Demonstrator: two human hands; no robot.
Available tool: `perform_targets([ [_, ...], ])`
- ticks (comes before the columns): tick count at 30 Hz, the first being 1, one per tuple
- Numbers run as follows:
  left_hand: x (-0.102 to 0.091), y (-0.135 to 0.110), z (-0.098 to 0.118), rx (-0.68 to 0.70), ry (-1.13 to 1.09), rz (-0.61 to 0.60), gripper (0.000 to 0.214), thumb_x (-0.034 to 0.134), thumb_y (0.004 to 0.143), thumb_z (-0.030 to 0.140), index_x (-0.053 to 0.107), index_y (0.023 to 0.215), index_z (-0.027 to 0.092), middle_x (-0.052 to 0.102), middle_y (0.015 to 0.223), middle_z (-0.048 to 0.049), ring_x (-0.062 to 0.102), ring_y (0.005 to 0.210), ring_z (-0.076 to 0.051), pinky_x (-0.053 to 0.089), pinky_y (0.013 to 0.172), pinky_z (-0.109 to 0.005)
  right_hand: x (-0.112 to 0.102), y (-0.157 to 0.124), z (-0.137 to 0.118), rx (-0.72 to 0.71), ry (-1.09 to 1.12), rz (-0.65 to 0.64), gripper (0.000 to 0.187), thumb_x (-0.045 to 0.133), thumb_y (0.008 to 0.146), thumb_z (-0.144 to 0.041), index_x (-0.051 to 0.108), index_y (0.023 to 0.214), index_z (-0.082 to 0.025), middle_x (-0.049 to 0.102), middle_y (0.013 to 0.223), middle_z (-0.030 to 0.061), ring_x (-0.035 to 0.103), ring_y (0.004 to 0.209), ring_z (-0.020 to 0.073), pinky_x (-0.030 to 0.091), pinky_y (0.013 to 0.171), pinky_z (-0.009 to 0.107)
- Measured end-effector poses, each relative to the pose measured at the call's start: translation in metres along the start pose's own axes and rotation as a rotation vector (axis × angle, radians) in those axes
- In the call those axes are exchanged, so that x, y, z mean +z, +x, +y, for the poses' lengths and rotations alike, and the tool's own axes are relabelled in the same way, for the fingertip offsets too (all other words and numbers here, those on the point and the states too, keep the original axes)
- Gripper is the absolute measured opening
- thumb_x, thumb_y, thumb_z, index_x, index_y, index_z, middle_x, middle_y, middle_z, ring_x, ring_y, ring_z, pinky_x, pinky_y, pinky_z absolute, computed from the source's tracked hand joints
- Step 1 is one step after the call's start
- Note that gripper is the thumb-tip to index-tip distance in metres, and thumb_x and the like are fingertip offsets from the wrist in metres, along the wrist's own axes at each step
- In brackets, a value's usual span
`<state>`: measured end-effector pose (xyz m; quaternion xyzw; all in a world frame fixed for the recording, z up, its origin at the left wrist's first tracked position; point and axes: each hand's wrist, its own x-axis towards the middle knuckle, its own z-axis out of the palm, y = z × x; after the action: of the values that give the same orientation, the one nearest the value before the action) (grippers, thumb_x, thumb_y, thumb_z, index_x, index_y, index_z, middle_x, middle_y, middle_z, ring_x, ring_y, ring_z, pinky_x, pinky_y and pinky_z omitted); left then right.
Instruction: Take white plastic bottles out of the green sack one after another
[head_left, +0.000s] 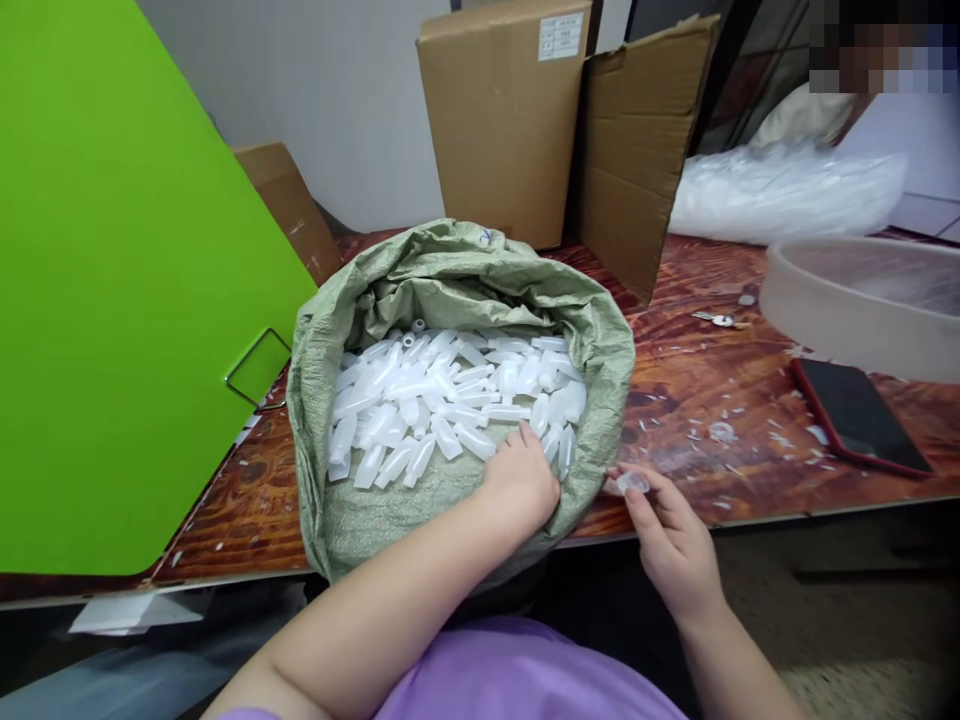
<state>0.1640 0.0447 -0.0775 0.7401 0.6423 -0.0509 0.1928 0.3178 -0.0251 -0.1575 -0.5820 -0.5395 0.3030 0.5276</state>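
Pinching a small clear plastic piece (pixel 634 482) between thumb and fingers of the right hand (pixel 677 543), just outside the right side of an olive-green woven sack (pixel 609 345). Reaching into the sack with the left hand (pixel 525 478), with fingers curled at the near right edge of a heap of translucent plastic tubes (pixel 442 385); cannot tell whether gripping a tube or only touching. Around the heap, rolled down in thick folds at the sack's rim. Underneath, spread with white plastic scraps (pixel 780 440) on a reddish-brown wood-grain table (pixel 697 370). To the right, lying near a frosted plastic tub (pixel 840 320): a smartphone (pixel 862 415) in a red case and a key (pixel 724 320). To the left, leaning at a tilt, a bright green panel (pixel 127 300) with a wire handle (pixel 259 370). Behind, standing upright, a cardboard box (pixel 502 130); farther right, a clear plastic bag (pixel 787 190).
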Motion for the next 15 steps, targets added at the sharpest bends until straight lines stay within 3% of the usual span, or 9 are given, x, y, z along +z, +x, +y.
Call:
perform_targets([
  [5,-0.007,0.013,0.001,0.038,0.031,0.000,0.053,0.059,0.070,0.028,0.047,0.116,0.005,0.054,0.112,-0.0244,0.054,0.103,-0.036,0.045,0.084,-0.043,0.001,-0.003,0.010,-0.106,0.002,0.024,0.028,0.054,0.085,-0.030,0.057,0.112,-0.022,0.064,0.109,0.0101,0.062,0.098,0.0244,0.046,0.092,0.043],
  [10,-0.019,0.010,-0.015,0.089,-0.026,0.013,0.041,0.058,0.063,0.020,0.050,0.103,0.017,0.061,0.098,-0.0137,0.059,0.093,-0.031,0.045,0.076,-0.037,0.003,0.002,-0.008,-0.164,-0.032,-0.008,0.026,0.056,0.084,-0.027,0.056,0.110,-0.023,0.064,0.104,0.0082,0.064,0.087,0.0213,0.052,0.082,0.036],
  [13,-0.023,-0.005,-0.037,0.116,-0.108,0.003,0.037,0.055,0.063,0.019,0.048,0.099,0.022,0.061,0.081,-0.0033,0.060,0.074,-0.023,0.044,0.061,-0.029,0.003,0.007,-0.026,-0.190,-0.100,-0.113,0.021,0.057,0.083,-0.030,0.058,0.103,-0.022,0.064,0.101,0.0087,0.064,0.085,0.0204,0.054,0.076,0.033],
  [15,-0.024,-0.017,-0.052,0.129,-0.309,-0.055,0.032,0.054,0.062,0.018,0.047,0.093,0.022,0.055,0.069,0.0027,0.055,0.060,-0.016,0.039,0.051,-0.024,0.004,0.011,-0.038,-0.215,-0.185,-0.241,0.023,0.056,0.083,-0.032,0.058,0.103,-0.021,0.064,0.101,0.0091,0.064,0.085,0.0210,0.054,0.076,0.033],
])
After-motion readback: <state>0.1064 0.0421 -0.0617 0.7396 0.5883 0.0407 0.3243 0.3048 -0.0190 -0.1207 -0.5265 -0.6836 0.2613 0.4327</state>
